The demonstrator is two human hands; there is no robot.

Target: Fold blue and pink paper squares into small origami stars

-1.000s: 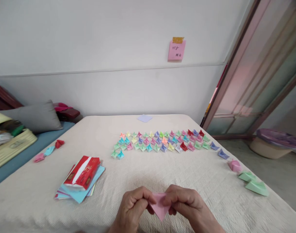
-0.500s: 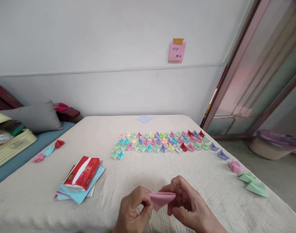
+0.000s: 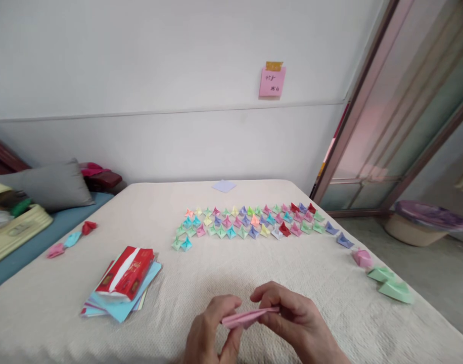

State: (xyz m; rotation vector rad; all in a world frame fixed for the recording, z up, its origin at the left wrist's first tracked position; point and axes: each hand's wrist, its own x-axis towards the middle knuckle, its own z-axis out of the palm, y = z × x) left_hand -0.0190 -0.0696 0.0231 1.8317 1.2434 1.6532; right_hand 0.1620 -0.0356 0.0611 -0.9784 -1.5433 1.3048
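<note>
A folded piece of pink paper [image 3: 245, 318] is held low above the tablecloth, nearly edge-on and tilted up to the right. My right hand [image 3: 292, 316] pinches its right end between thumb and fingers. My left hand [image 3: 212, 326] is at the left end, with the thumb below the paper and the index finger raised a little above it. Beyond both hands, several small folded paper boats [image 3: 231, 231] in many colours stand in rows.
Left of my hands, a red tissue pack [image 3: 138, 270] lies on coloured paper sheets [image 3: 121, 309]. Green folded papers [image 3: 395, 290] and a pink folded piece [image 3: 363, 258] line the right edge. A lilac sheet [image 3: 224, 186] rests near the wall; three folded pieces [image 3: 72, 239] sit far left.
The pink paper has turned from showing its triangular face to nearly edge-on, its left end dipping. My left index finger has lifted off the paper, and my right fingers have closed on its right end.
</note>
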